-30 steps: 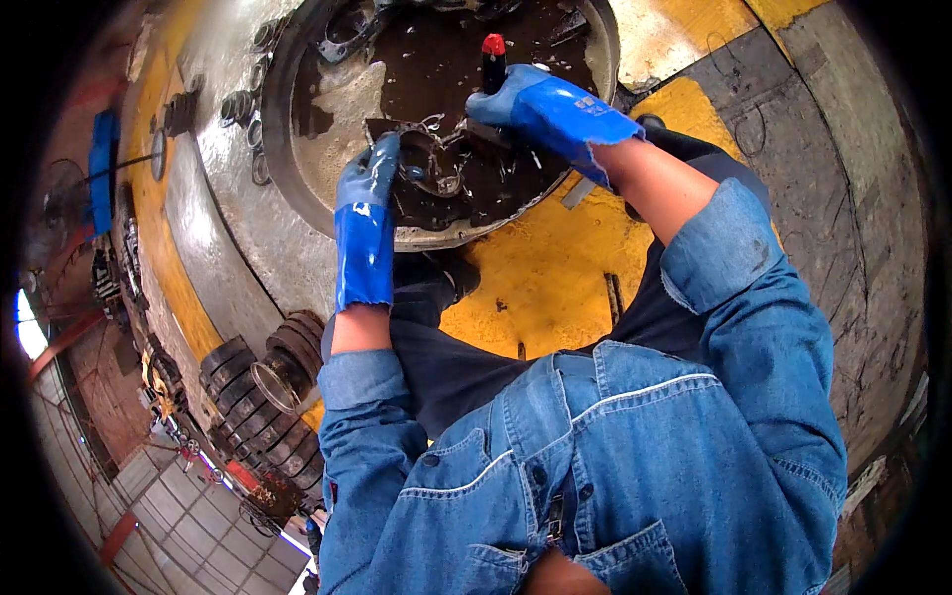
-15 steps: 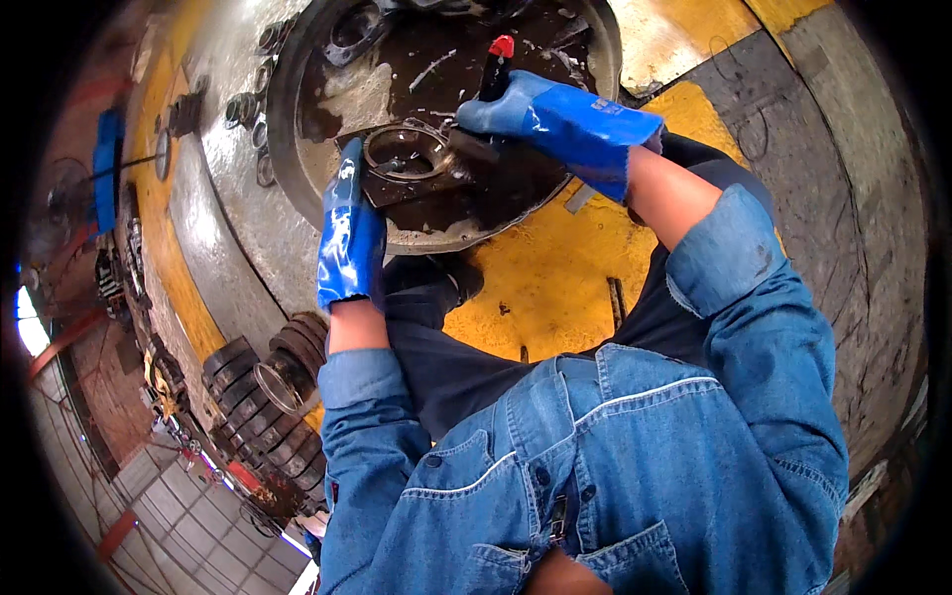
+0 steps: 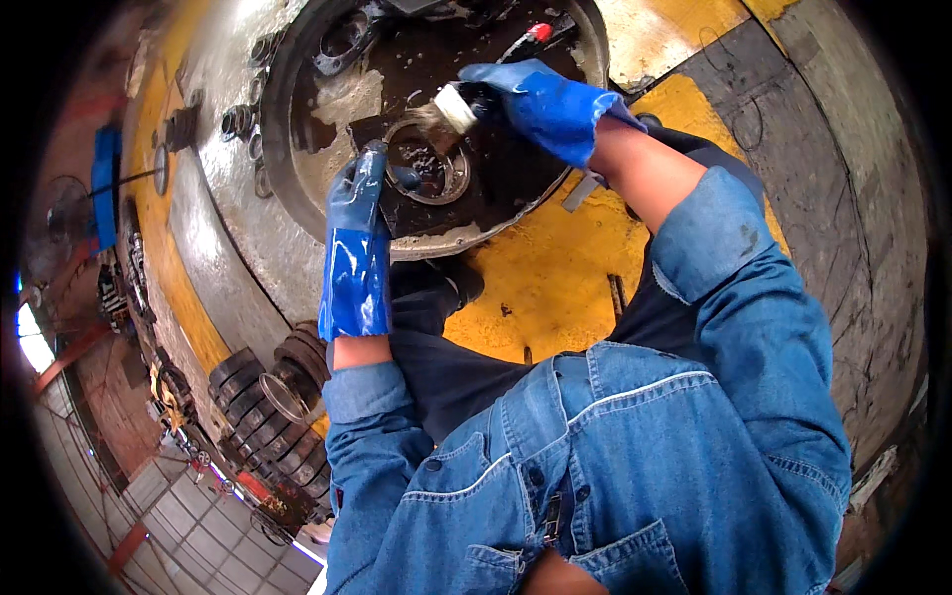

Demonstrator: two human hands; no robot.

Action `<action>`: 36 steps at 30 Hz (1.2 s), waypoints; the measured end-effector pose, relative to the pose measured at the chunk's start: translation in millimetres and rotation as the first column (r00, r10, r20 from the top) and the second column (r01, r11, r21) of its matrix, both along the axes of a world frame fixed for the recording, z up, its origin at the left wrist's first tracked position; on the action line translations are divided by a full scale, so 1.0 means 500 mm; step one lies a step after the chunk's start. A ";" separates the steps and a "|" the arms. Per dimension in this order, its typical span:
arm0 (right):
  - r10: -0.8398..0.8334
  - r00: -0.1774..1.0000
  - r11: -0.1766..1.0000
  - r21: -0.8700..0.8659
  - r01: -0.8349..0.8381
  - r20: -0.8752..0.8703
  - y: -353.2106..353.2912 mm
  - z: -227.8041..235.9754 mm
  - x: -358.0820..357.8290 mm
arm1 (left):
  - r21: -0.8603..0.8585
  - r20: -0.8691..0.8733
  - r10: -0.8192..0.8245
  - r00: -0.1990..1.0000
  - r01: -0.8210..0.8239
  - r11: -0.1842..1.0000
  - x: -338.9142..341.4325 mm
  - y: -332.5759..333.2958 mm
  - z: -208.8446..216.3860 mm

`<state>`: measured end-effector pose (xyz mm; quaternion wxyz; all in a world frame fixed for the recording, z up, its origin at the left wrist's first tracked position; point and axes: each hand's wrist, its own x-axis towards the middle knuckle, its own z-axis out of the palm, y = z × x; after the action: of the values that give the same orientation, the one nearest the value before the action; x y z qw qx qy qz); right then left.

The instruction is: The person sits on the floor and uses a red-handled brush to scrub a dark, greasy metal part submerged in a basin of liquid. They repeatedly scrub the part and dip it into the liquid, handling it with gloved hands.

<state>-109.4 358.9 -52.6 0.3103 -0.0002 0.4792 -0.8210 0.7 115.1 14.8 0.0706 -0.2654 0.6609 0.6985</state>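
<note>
1. Blue, glossy glove material covers the left hand [image 3: 355,213], and I have its fingers clamped on the left edge of a dark metal plate with a round, pale-rimmed ring [image 3: 459,181]. One fingertip shows at the ring's left rim; how the others sit under the plate, I cannot tell.
2. On my right side, a matching blue-gloved right hand [image 3: 531,102] has its fingers wrapped together around a black-handled brush with a white collar and tan bristles [image 3: 456,107]. The handle's red end pokes out beyond those fingers, and the bristles point left toward the other hand.
3. The plate lies just right of the left fingertips, below and left of the right fingers, over a wide round metal pan with dark liquid in it [image 3: 279,159].
4. I judge the step in hand to be brushing the ring: the bristles sit over its upper rim, though whether they press on it I cannot be sure.
5. As I read it, the next move calls for a firm left hold at the plate's edge, and a right wrist loose enough to guide the bristles around the rim, clear of the left fingertips.
6. Beyond the left fingertips, farther up inside the pan, I see another dark, ring-shaped metal part [image 3: 342,42], apart from both hands.
</note>
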 end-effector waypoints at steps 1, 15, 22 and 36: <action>0.041 0.999 0.994 0.107 -0.038 -0.027 0.012 -0.012 -0.006 | -0.035 -0.007 0.059 0.998 -0.059 0.998 0.001 0.012 0.013; 0.204 0.955 0.792 0.610 -0.032 -0.216 -0.005 0.073 -0.036 | -0.779 0.564 -0.787 0.249 0.476 -0.407 -0.048 0.119 0.120; 0.418 0.893 0.719 0.662 -0.213 -0.167 -0.010 0.078 0.008 | -0.692 0.701 -0.706 -0.102 0.140 -0.708 -0.092 0.071 0.058; 0.469 0.878 0.825 0.400 -0.399 -0.091 0.010 0.061 0.042 | -0.951 -0.225 -0.626 0.747 -0.028 0.308 0.022 0.049 0.031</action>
<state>-88.4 363.8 -21.9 0.4381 -0.1277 0.6388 -0.6195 11.5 139.8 30.4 -0.1503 0.0987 0.9579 0.2240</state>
